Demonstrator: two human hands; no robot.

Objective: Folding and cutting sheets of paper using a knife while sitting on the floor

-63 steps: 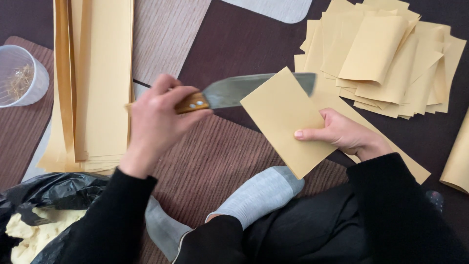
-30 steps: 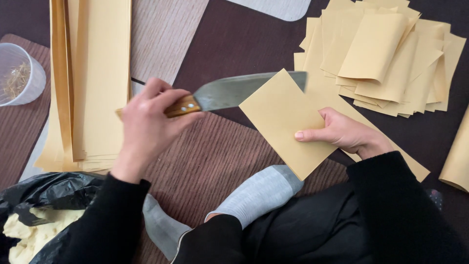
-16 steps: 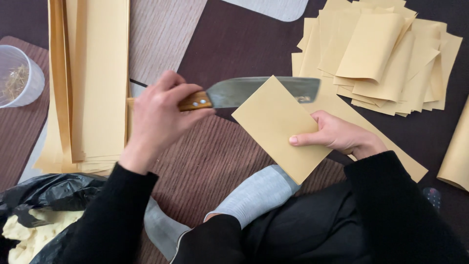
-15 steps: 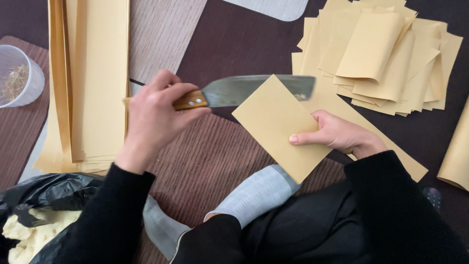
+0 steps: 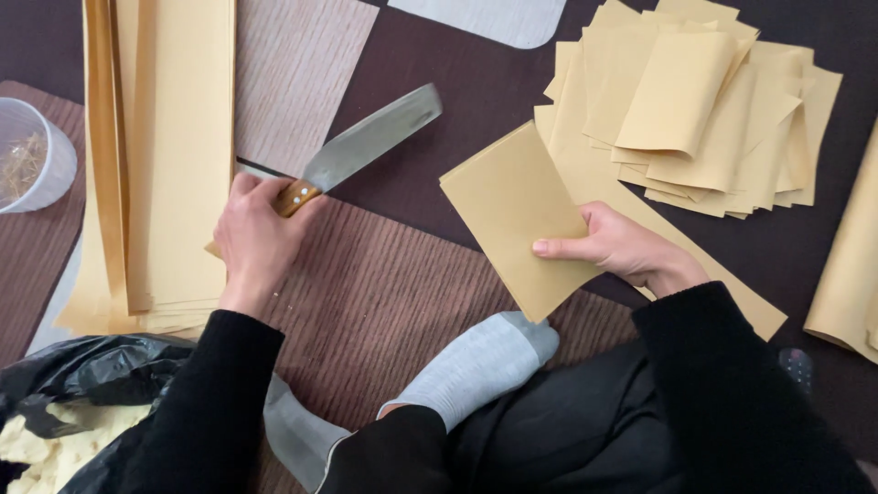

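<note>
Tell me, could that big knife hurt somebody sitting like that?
It might. The left hand grips the big steel knife with a wooden handle, blade lifted off the floor, and a foot in a grey sock rests close below, so a slip could reach it. The right hand pinches a folded tan paper sheet; cutting near those fingers could nick them.
</note>
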